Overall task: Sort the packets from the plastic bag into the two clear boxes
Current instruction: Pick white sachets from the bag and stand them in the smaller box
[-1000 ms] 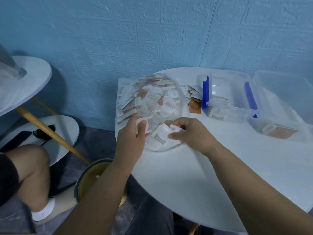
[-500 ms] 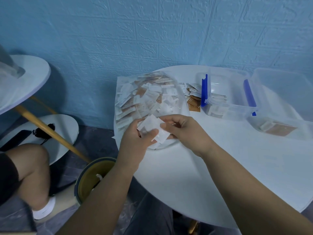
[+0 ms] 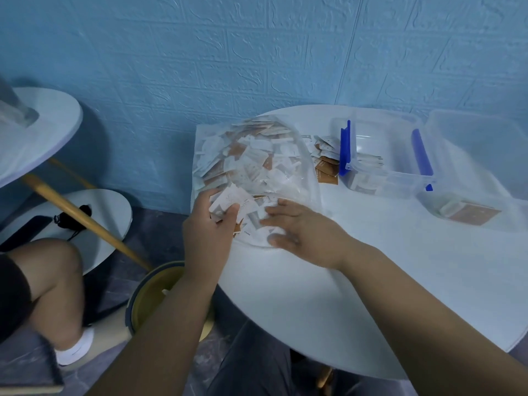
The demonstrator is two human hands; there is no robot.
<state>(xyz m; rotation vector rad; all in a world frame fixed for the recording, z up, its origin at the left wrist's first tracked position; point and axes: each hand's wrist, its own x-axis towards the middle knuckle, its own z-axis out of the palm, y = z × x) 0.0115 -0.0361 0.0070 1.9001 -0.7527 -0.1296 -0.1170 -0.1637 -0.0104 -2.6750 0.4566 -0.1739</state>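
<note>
White packets (image 3: 232, 197) in left fingers' (image 3: 206, 195) grasp; right fingers (image 3: 284, 207) straight atop plastic bag (image 3: 310, 181)

Table (image 3: 371, 295) front + right side bare: open lane from bag mouth across to both boxes. Plastic bag (image 3: 257, 167) fills left-rear of top. Left hand (image 3: 208, 232), gripping white packets (image 3: 228, 198), and right hand (image 3: 303, 238), flat, crowd its near end. Loose packets (image 3: 325, 164) clog gap btw bag and nearer clear box (image 3: 383, 170); blue latch (image 3: 344, 147) stands up on that side. Farther clear box (image 3: 471, 212) open-topped at right edge. Wall (image 3: 257, 52) close behind table
</note>
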